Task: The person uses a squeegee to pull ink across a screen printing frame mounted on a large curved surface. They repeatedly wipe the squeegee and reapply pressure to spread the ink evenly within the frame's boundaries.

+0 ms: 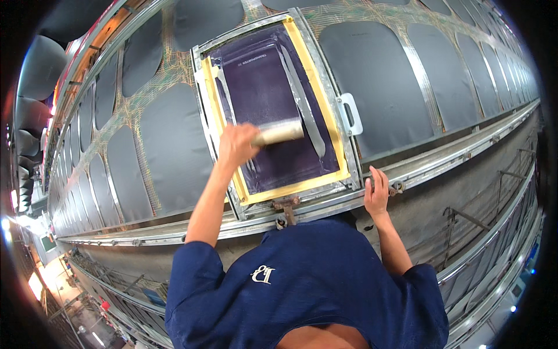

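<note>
My left hand (237, 144) is wrapped round a pale bar-shaped squeegee (278, 131), held across a dark purple screen (261, 96). The screen sits in a metal frame (197, 70) edged with yellow tape (297, 181), with grey ink streaks (314, 135) along its sides and a white handle (349, 113) on the right. My right hand (376, 189) is open, fingers slightly curled and apart, beside the metal rail (433, 172) at the frame's lower right corner. I cannot make out whether it touches the rail.
A long printing table (375, 87) with rows of dark cut panels runs to both sides. A metal clamp (286, 205) sits at the frame's front edge. Dark panels (39, 67) stand at the far left. Another railed table (485, 238) runs behind me at the lower right.
</note>
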Available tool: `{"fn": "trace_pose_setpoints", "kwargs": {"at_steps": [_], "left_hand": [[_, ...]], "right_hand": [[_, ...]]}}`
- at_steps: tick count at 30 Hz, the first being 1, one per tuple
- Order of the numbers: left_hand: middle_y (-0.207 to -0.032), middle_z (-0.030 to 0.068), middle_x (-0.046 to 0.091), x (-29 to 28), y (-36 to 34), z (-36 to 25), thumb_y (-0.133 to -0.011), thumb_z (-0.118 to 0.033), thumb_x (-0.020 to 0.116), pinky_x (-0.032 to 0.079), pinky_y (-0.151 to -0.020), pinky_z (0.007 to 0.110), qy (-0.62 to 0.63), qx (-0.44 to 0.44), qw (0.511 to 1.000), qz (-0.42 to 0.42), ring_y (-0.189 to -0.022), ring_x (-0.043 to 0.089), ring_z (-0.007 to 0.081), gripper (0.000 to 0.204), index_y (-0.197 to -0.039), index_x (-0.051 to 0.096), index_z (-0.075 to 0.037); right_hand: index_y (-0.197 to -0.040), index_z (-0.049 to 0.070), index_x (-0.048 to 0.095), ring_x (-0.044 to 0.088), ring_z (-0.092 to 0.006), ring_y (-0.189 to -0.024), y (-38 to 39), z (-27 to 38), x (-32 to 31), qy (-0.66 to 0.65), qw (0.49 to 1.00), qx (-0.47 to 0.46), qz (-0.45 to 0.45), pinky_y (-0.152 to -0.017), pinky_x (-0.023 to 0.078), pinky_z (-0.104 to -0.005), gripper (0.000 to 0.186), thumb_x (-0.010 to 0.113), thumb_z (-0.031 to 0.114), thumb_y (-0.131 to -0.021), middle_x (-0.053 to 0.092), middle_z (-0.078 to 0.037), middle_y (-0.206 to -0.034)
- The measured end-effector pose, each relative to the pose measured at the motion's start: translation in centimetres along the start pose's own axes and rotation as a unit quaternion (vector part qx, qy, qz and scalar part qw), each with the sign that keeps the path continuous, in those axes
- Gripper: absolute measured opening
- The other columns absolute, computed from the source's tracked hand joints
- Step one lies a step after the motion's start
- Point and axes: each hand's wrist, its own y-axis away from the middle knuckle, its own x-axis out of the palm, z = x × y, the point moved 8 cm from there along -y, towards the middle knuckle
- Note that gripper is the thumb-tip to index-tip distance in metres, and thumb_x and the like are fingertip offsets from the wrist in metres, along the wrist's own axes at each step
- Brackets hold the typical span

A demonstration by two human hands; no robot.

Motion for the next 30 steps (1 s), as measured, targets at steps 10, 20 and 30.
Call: {"fn": "trace_pose_setpoints", "kwargs": {"at_steps": [10,20,30], "left_hand": [[-0.126,-0.0036,0.072,-1.5,-1.3,-7.6,-0.069,0.006,0.076,0.035,-0.115,0.045,-0.021,0.149,0.982,0.111,-0.132,0.056,0.0227,0.051,-0.113,0.076,-0.021],[-0.123,-0.0069,0.072,4.5,-11.2,-10.2,-0.070,-0.001,0.080,0.028,-0.118,0.047,0.035,0.278,0.950,0.140,-0.137,0.050,0.0230,0.046,-0.109,0.076,-0.024],[-0.115,-0.0055,0.075,-2.2,-11.7,-1.1,-0.063,0.006,0.077,0.020,-0.121,0.052,0.026,0.211,0.964,0.158,-0.148,0.040,0.0257,0.045,-0.098,0.081,-0.023]], "right_hand": [[-0.137,0.004,0.059,0.056,-0.0385,-0.120,0.3,-0.2,-0.1,0.000,0.999,-0.015,-0.028,-0.105,0.043,-0.0469,0.039,0.058,0.019,-0.101,0.061,-0.021,-0.127],[-0.133,0.003,0.061,0.057,-0.0390,-0.118,0.4,-0.8,-0.2,0.004,0.999,0.028,-0.024,-0.103,0.046,-0.0455,0.036,0.059,0.017,-0.100,0.061,-0.022,-0.126],[-0.130,0.002,0.062,0.059,-0.0387,-0.113,0.7,-0.3,0.0,0.024,1.000,0.012,-0.016,-0.100,0.046,-0.0460,0.037,0.059,0.019,-0.097,0.063,-0.021,-0.123]]}}
